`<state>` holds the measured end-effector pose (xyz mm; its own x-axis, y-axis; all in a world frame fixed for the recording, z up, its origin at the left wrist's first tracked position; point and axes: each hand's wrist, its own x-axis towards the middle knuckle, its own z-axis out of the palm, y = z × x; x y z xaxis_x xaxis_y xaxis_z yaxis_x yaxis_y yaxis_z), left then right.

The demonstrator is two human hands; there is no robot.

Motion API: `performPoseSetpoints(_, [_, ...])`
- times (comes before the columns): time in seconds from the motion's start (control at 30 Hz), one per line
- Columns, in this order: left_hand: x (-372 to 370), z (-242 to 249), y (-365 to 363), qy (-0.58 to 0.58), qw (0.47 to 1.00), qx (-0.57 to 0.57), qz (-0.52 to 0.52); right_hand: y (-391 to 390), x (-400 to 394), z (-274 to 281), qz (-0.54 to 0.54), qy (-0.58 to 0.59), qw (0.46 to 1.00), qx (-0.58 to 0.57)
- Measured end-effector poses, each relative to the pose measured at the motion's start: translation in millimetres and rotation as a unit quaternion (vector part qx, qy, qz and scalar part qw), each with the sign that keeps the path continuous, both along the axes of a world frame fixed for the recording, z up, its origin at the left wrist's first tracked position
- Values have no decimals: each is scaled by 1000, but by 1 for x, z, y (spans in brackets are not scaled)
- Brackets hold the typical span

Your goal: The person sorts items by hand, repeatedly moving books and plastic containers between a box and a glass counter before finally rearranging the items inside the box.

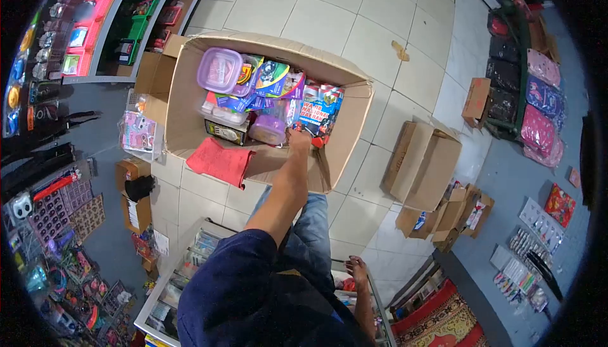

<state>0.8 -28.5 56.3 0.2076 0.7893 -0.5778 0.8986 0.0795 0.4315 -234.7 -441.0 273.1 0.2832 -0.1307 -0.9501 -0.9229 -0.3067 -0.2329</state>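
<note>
The large open brown cardboard box (190, 103) is sitting on the pale tiled floor (329, 11) in the upper middle of the frame, packed with goods. A person is reaching one bare arm up from the lower centre of the frame into the box; from this view it is hard to say for certain which arm it is, but it is reading as the left hand (299, 138), and it is closing on the flat blue and red printed packet (318, 114) standing at the right side of the box. The fingers are curling together around the packet's lower edge, not spread. The right hand (356, 268) is resting low in the frame, on the edge of the glass display counter (166, 296), fingers loosely bent; whether it is gripping anything cannot be told. Inside the box, a lilac square plastic container with a lid (219, 69) is lying at the upper left, and a red cloth (220, 160) is draped over the near wall. A smaller closed brown carton (421, 163) is standing to the right.
</note>
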Motion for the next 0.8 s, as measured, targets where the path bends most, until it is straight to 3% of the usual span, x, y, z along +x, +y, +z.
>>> performPoseSetpoints(0.17, [0, -9, 3, -8, 999, -25, -19, 12, 5, 7, -13, 8, 999, 38])
performPoseSetpoints(0.3, [-10, -66, -3, -108, 994, -9, -3, 20, 21, 4, 14, 15, 1000, 17])
performPoseSetpoints(0.37, [-11, -59, -5, -133, 991, 5, -13, 28, 34, 9, 19, 11, 1000, -13])
performPoseSetpoints(0.43, [-6, -5, -5, -115, 993, 27, -26, 19, 36, -1, 18, 5, 1000, -16])
performPoseSetpoints(0.53, [-6, -5, -5, -145, 987, 49, -56, 13, 41, -6, 8, -3, 1000, 1])
performPoseSetpoints(0.63, [1, 8, -4, -69, 996, 16, -57, 8, 45, -8, 6, -10, 1000, 18])
performPoseSetpoints(0.8, [8, -1, -10, -42, 996, 61, -48, 12, 50, -7, 0, -8, 1000, 7])
